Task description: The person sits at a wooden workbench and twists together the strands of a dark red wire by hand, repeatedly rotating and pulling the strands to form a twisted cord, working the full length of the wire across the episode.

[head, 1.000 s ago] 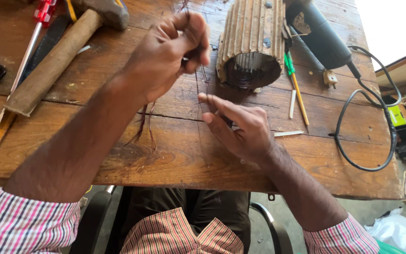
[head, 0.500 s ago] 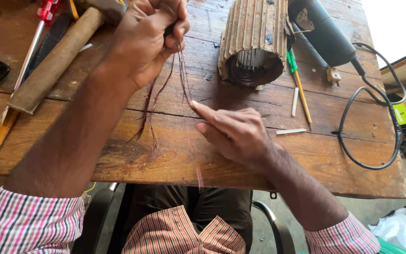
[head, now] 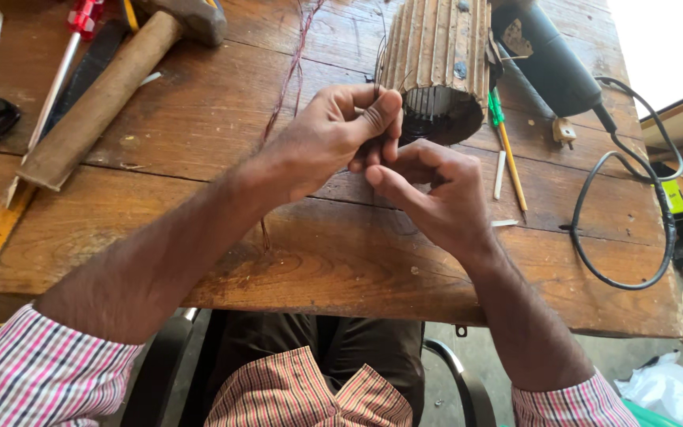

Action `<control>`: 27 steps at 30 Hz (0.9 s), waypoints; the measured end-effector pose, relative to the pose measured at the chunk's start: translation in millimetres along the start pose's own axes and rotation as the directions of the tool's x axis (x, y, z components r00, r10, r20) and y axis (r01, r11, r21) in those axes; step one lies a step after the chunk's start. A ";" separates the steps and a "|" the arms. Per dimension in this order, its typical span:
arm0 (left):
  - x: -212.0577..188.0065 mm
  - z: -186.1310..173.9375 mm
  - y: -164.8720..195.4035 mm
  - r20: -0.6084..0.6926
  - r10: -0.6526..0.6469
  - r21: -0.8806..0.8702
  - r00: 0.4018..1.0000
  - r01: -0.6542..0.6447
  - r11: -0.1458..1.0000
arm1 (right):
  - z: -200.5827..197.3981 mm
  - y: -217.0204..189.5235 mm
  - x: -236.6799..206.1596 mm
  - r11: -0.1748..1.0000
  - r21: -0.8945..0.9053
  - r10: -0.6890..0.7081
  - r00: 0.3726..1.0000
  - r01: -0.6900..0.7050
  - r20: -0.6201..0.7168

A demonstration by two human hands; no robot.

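left hand [head: 333, 134] pinching thin wire strands [head: 288, 75] just before ribbed cylinder [head: 436, 63] | right hand [head: 436, 194] touching left fingertips, grip unclear | hammer [head: 108, 87] well left of cylinder | wooden table [head: 199, 229]

Your hands [head: 389, 158] meet right at the stator's [head: 436, 63] mouth, blocking it. Bare bench [head: 199, 103] lies open to your left as far as the hammer [head: 104, 95]. Rightwards, screwdrivers [head: 507, 150], heat gun [head: 547, 55] and cable [head: 626, 229] crowd the way.
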State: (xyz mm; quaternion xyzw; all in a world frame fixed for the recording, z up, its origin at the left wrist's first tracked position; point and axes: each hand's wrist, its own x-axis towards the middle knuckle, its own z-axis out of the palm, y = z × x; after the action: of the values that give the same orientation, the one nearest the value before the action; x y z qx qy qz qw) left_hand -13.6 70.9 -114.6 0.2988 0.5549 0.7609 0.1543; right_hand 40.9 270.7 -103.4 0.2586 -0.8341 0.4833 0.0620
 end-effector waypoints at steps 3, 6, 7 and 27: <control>1.3 -0.3 -6.7 -0.050 -0.009 -0.013 0.999 0.009 1.000 | 2.0 4.8 1.9 0.987 0.072 0.141 0.990 -0.140 -0.005; 0.7 -4.5 -7.4 -0.094 -0.059 0.045 0.994 0.063 0.997 | 0.6 10.8 3.2 0.965 0.210 0.146 0.987 -0.156 0.062; 0.5 -4.9 -7.4 -0.088 -0.064 0.037 0.994 0.067 0.997 | -0.3 12.3 3.4 0.958 0.240 0.145 0.987 -0.158 0.069; 1.1 9.6 9.5 -0.079 -0.051 0.001 0.996 0.051 0.999 | -3.7 16.8 5.1 0.922 0.380 0.141 0.980 -0.078 -0.141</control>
State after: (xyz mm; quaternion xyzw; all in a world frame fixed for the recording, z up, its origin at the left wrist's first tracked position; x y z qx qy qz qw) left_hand -7.6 75.5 -103.4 0.2546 0.5692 0.7670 0.1512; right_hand 27.7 278.6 -112.6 0.1774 -0.7322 0.6553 0.0538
